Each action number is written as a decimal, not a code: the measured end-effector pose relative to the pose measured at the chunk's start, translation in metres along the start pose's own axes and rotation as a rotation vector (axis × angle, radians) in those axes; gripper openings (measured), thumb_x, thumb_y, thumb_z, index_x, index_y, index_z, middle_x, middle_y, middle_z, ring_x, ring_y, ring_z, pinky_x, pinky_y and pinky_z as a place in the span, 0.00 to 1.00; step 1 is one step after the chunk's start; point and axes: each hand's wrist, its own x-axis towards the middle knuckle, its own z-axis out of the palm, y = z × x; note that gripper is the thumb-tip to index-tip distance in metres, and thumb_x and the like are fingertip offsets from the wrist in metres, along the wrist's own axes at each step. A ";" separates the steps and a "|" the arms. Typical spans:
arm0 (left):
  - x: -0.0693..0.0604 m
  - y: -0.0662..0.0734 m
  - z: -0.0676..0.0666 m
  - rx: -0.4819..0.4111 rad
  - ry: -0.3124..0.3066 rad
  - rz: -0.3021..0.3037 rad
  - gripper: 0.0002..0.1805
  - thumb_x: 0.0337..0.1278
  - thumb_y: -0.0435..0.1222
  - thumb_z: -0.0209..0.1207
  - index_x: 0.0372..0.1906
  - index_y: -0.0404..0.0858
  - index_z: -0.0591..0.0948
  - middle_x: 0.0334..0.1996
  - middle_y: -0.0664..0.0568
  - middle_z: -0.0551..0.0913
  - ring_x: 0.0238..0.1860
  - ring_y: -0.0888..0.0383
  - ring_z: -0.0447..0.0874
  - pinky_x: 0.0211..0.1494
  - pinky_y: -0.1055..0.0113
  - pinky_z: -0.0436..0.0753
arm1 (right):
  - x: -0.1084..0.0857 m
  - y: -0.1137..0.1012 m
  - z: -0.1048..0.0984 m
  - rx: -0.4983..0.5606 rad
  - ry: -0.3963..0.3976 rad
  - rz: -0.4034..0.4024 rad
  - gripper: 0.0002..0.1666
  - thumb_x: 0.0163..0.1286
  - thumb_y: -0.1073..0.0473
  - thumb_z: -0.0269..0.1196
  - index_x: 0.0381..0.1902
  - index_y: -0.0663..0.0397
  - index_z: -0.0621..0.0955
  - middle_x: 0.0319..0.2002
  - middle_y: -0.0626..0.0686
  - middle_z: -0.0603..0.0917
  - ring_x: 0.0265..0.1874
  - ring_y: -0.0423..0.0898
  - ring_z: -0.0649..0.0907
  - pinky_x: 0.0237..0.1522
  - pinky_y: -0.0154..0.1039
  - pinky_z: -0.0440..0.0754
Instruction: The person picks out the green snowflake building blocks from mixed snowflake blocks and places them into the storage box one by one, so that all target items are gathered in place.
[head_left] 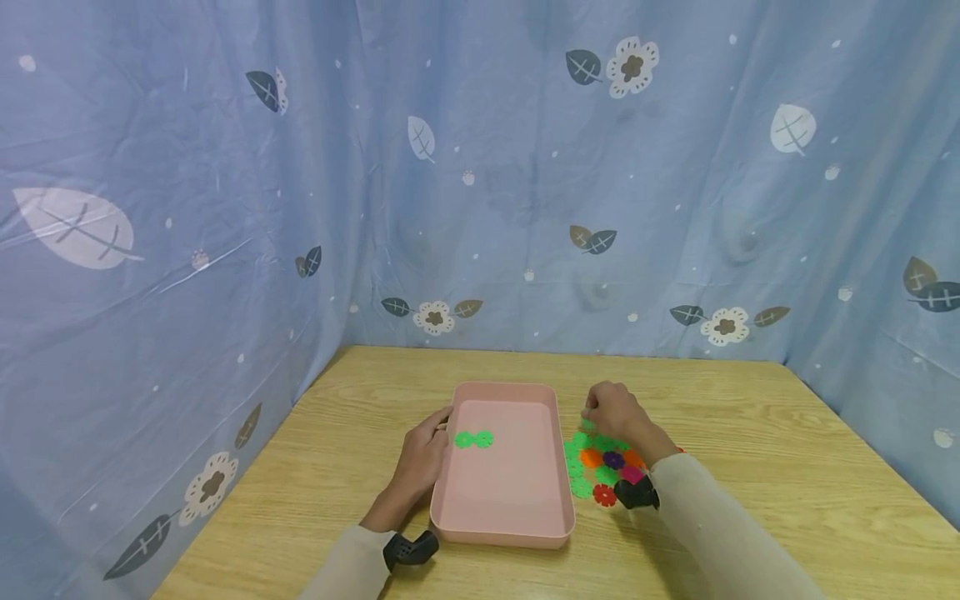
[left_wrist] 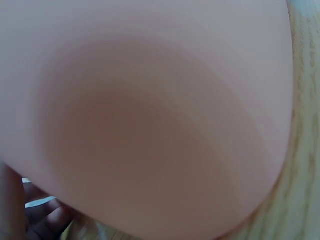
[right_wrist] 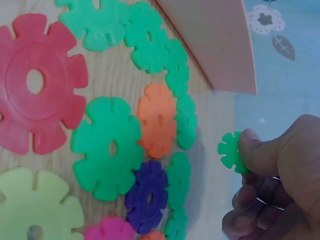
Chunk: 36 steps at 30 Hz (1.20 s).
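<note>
My right hand (head_left: 618,412) pinches a green flower-shaped plastic disc (right_wrist: 231,152) between thumb and finger. It is raised right of the pink tray (head_left: 502,527), over a group of discs. My left hand (head_left: 422,457) holds the tray at its left wall; in the left wrist view its fingers (left_wrist: 55,217) are partly hidden past the tray's edge. Inside the tray, near that wall, two green discs (head_left: 484,438) lie side by side.
Beside the tray lie several green discs, a red disc (right_wrist: 34,107), an orange disc (right_wrist: 156,120), a purple disc (right_wrist: 147,196), a pink disc (right_wrist: 112,230) and a pale yellow disc (right_wrist: 45,202). The wooden table (head_left: 300,500) ends at a blue patterned curtain (head_left: 510,167).
</note>
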 end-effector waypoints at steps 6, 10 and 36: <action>0.000 0.000 0.000 -0.007 -0.007 0.000 0.27 0.72 0.32 0.41 0.71 0.33 0.72 0.63 0.40 0.79 0.49 0.51 0.80 0.52 0.55 0.76 | 0.002 -0.003 -0.002 0.070 0.102 -0.030 0.11 0.70 0.65 0.65 0.26 0.57 0.78 0.25 0.51 0.77 0.25 0.47 0.74 0.31 0.42 0.73; 0.000 0.001 0.000 -0.010 -0.011 -0.003 0.27 0.72 0.32 0.40 0.71 0.33 0.72 0.64 0.40 0.79 0.49 0.51 0.81 0.53 0.54 0.76 | 0.003 -0.008 -0.001 0.105 0.139 -0.037 0.07 0.70 0.66 0.64 0.30 0.60 0.80 0.26 0.53 0.79 0.26 0.48 0.75 0.33 0.44 0.76; -0.002 0.003 0.001 -0.022 -0.001 -0.021 0.27 0.71 0.32 0.41 0.72 0.34 0.72 0.64 0.40 0.78 0.47 0.52 0.83 0.49 0.58 0.78 | 0.019 -0.088 0.019 0.396 0.147 0.043 0.04 0.67 0.68 0.66 0.37 0.64 0.83 0.32 0.56 0.84 0.31 0.58 0.88 0.30 0.41 0.83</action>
